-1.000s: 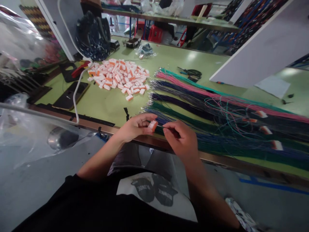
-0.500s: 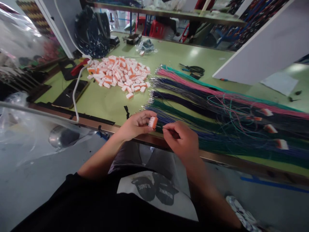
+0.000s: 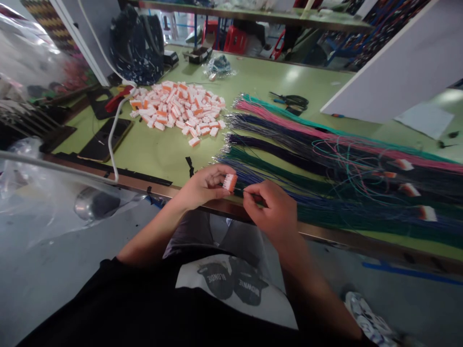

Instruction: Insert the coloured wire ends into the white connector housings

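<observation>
Pinching a small orange and white connector (image 3: 229, 182) between thumb and fingertips, the person's left hand (image 3: 202, 188) hovers over the near edge of a green table (image 3: 162, 154). The right hand (image 3: 273, 209) is closed narrowly on a thin dark wire (image 3: 248, 191). The wire's tip is aimed at the connector's open face and almost touches it. Both hands sit just in front of long wire bundles (image 3: 289, 159) laid side by side across the table: teal, pink, grey, purple, green and blue.

To do this well, it seems best to keep the connector steady and square to the wire. Gripping the wire close to its tip should stop it bending, and it should be lined up with one slot before it is pushed straight in. Which slot it points at is too small to tell.

Farther back lies a pile of loose connectors (image 3: 179, 111) of the same kind, well apart from the hands. A dark phone (image 3: 104, 140) and a white cable (image 3: 114, 130) lie to the left. Black scissors (image 3: 291, 102) lie beyond the bundles.

The only readable writing is on the person's shirt (image 3: 231, 282): two cap shapes printed "BLONDIE" and "BROWNIE", upside down from this view. No brand or label can be read on the connectors or wires.
</observation>
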`<control>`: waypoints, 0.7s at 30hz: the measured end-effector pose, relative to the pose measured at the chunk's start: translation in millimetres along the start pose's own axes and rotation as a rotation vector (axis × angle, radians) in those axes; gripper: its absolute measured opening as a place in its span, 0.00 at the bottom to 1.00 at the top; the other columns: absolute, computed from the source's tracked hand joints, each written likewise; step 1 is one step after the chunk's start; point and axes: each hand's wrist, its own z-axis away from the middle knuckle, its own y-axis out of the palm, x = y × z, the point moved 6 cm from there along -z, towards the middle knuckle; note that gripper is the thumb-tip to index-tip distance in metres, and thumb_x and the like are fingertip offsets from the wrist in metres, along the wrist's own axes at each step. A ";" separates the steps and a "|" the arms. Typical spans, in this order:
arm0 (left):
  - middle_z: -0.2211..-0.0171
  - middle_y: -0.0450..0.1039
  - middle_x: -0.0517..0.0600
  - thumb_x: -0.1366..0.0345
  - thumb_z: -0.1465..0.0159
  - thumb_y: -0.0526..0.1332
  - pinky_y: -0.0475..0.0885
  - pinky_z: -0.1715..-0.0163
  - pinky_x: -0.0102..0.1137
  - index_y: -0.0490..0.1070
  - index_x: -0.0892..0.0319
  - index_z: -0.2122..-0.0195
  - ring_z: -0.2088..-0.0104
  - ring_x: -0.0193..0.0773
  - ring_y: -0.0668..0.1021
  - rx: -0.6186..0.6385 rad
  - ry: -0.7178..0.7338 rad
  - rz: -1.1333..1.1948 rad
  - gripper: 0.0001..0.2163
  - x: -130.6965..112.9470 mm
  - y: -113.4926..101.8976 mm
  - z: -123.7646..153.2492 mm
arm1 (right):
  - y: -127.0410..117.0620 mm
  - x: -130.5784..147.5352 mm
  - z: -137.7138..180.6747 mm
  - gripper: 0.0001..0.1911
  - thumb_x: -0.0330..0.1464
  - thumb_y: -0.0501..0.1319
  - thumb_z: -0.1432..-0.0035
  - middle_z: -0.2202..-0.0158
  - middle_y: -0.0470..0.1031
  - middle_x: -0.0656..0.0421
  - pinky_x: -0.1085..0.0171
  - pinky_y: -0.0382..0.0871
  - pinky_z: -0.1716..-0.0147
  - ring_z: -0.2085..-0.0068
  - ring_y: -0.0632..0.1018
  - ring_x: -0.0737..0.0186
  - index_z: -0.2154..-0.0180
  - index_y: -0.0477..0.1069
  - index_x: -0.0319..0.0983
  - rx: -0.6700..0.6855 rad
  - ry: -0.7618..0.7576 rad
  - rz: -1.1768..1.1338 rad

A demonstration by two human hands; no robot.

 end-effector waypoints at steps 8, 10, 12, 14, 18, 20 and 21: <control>0.70 0.70 0.46 0.73 0.51 0.66 0.68 0.69 0.25 0.68 0.60 0.60 0.69 0.30 0.73 0.027 0.051 -0.009 0.16 5.1 -1.5 -0.4 | 1.2 1.5 0.9 0.07 0.28 0.54 0.45 0.76 0.71 0.60 0.66 0.65 0.72 0.73 0.72 0.66 0.73 0.68 0.42 -0.020 -0.048 0.043; 0.70 0.70 0.46 0.72 0.50 0.67 0.67 0.69 0.25 0.68 0.60 0.60 0.69 0.30 0.74 0.029 0.071 -0.021 0.16 6.4 -2.3 -0.3 | 1.8 1.4 1.0 0.07 0.28 0.54 0.46 0.76 0.71 0.61 0.66 0.65 0.72 0.73 0.72 0.66 0.74 0.68 0.42 -0.017 -0.052 0.064; 0.70 0.71 0.47 0.71 0.49 0.67 0.67 0.68 0.25 0.68 0.61 0.59 0.69 0.30 0.74 0.030 0.087 -0.038 0.16 7.3 -3.3 -0.2 | 1.6 1.8 1.2 0.07 0.27 0.54 0.46 0.77 0.71 0.61 0.67 0.65 0.72 0.74 0.72 0.66 0.74 0.67 0.41 -0.021 -0.065 0.083; 0.69 0.71 0.47 0.70 0.49 0.67 0.67 0.68 0.25 0.68 0.61 0.59 0.69 0.30 0.74 0.034 0.101 -0.052 0.16 8.0 -3.8 -0.3 | 1.2 2.7 1.3 0.07 0.27 0.55 0.47 0.77 0.70 0.61 0.67 0.64 0.73 0.74 0.71 0.67 0.75 0.67 0.41 -0.028 -0.083 0.093; 0.70 0.71 0.47 0.69 0.49 0.68 0.67 0.68 0.25 0.68 0.61 0.59 0.69 0.30 0.74 0.035 0.101 -0.063 0.16 9.4 -3.7 -0.3 | 3.0 3.5 1.6 0.07 0.26 0.55 0.47 0.78 0.70 0.62 0.68 0.62 0.74 0.75 0.71 0.67 0.75 0.67 0.41 -0.015 -0.096 0.089; 0.70 0.71 0.47 0.69 0.49 0.68 0.68 0.68 0.25 0.68 0.62 0.60 0.70 0.29 0.75 0.030 0.088 -0.061 0.16 9.9 -2.6 0.2 | 4.6 4.2 2.3 0.07 0.26 0.55 0.48 0.79 0.70 0.62 0.68 0.62 0.74 0.75 0.71 0.67 0.76 0.66 0.41 -0.012 -0.107 0.084; 0.70 0.72 0.47 0.70 0.50 0.68 0.68 0.68 0.25 0.68 0.62 0.60 0.70 0.29 0.75 0.025 0.078 -0.059 0.16 10.0 -1.9 0.6 | 5.4 4.7 3.0 0.07 0.26 0.55 0.48 0.79 0.70 0.62 0.68 0.61 0.74 0.75 0.71 0.67 0.76 0.66 0.41 -0.012 -0.115 0.082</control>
